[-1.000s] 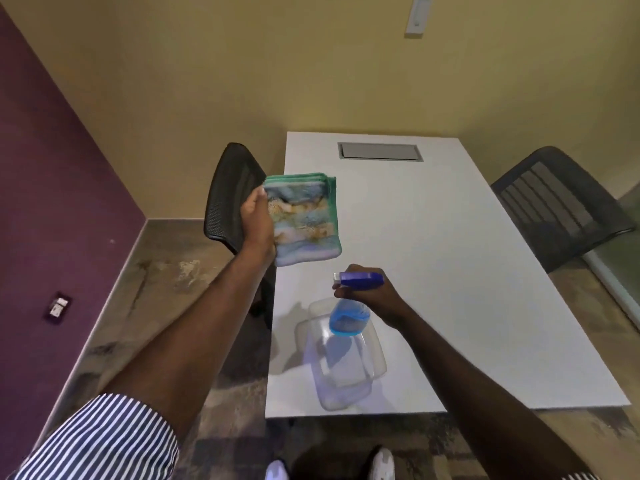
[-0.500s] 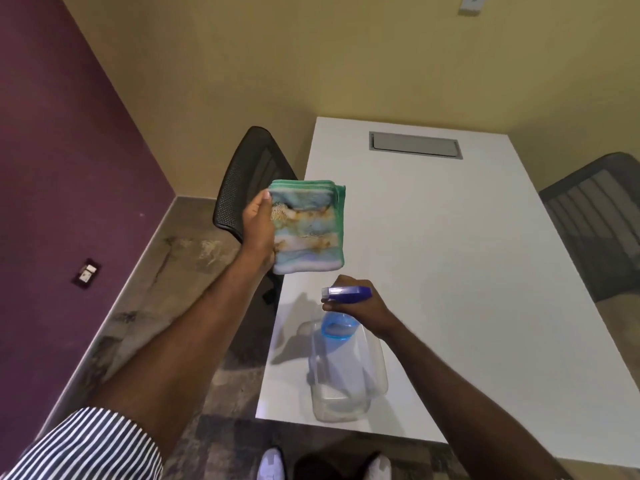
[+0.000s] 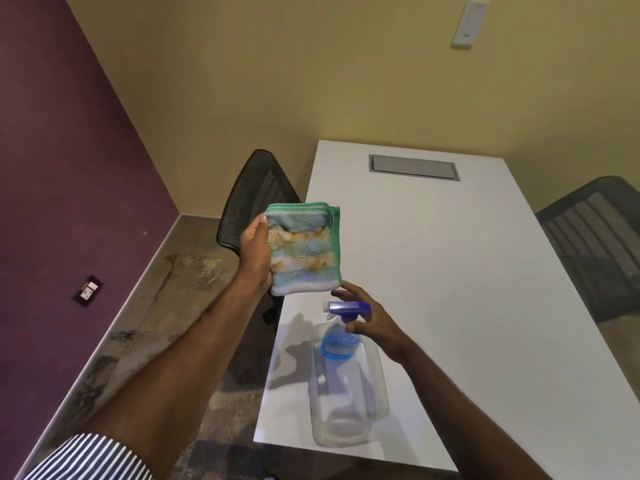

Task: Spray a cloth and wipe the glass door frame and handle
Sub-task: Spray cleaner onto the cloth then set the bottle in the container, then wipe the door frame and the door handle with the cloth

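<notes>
My left hand [image 3: 256, 252] holds up a folded cloth [image 3: 304, 251], green-edged with blue, white and orange bands, above the near left corner of the white table [image 3: 450, 271]. Just below it stands a clear spray bottle [image 3: 341, 341] with blue liquid and a blue trigger head. It sits inside a clear plastic container [image 3: 346, 420] on the table. My right hand [image 3: 377, 327] is beside the bottle's head with its fingers spread, thumb near the neck, not gripping. No glass door, frame or handle is in view.
A black mesh chair [image 3: 252, 192] stands at the table's left side, behind the cloth. A second dark chair [image 3: 595, 244] is at the right. A purple wall with an outlet [image 3: 88, 291] runs along the left; a yellow wall is ahead.
My right hand has loosened from the spray bottle's head and spread its fingers, leaving the bottle in the container. The left hand keeps the cloth raised. The camera view has tilted upward.
</notes>
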